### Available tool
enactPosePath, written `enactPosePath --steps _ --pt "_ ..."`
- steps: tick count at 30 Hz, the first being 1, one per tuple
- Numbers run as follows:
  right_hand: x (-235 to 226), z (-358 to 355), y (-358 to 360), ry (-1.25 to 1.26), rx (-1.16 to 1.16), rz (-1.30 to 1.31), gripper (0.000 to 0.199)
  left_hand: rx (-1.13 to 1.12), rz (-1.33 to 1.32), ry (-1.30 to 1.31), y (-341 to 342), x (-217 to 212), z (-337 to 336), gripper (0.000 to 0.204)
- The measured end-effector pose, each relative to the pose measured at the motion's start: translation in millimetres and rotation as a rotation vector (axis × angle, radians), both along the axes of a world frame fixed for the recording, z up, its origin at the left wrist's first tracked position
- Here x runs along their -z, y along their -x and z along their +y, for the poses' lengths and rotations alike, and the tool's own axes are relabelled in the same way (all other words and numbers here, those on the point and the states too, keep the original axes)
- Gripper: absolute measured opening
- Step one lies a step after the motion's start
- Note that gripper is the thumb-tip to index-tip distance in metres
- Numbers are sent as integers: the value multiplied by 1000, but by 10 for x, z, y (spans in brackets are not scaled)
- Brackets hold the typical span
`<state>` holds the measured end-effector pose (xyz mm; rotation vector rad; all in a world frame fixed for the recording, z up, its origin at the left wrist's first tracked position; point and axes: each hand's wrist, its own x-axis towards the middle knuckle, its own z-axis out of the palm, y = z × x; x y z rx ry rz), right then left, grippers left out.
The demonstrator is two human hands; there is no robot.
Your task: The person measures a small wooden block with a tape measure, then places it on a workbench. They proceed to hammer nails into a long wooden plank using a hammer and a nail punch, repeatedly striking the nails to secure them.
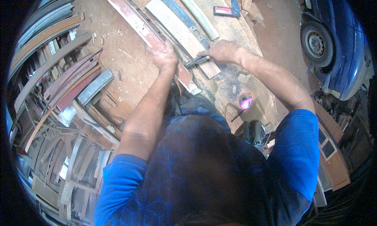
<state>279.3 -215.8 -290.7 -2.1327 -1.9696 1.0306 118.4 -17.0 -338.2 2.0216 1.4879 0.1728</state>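
My left hand (163, 57) is closed round a long reddish-brown painted board (135, 24), whose paint is chipped white in places. The board slants from the upper left down to my lap. In my right hand (224, 51) is a short, dark metal hand tool (197, 61); its exact kind is not plain. The tool's head reaches toward the board's edge, just right of my left hand. Below the tool lies a pale bare wooden plank (176, 33) on the workbench (251, 81). Alongside it runs a dark bluish strip (184, 20) with a metal plate.
A rounded pale rail (198, 14) and a try square (227, 10) lie farther along the bench. A pink round item (246, 103) sits near its front. Stacks of old wood pieces (70, 81) fill the left. A blue car (345, 49) stands at right.
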Motion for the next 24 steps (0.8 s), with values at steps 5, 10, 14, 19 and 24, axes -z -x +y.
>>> enactPosePath --steps 5,10,14,19,24 --pt "-396 -236 490 361 386 310 44 -76 37 115 -88 -278 -49 101" --pt "-371 -855 1558 338 931 463 38 -88 26 129 -95 -185 -41 96" --pt "-641 -125 1144 123 1181 483 44 -113 6 176 -170 -433 -48 88" --pt "-1064 1664 -69 -289 1168 468 45 -66 -29 125 -76 -219 2 93" --pt "-1363 2740 -1159 -39 1043 970 31 -96 -8 206 -98 -234 15 94"
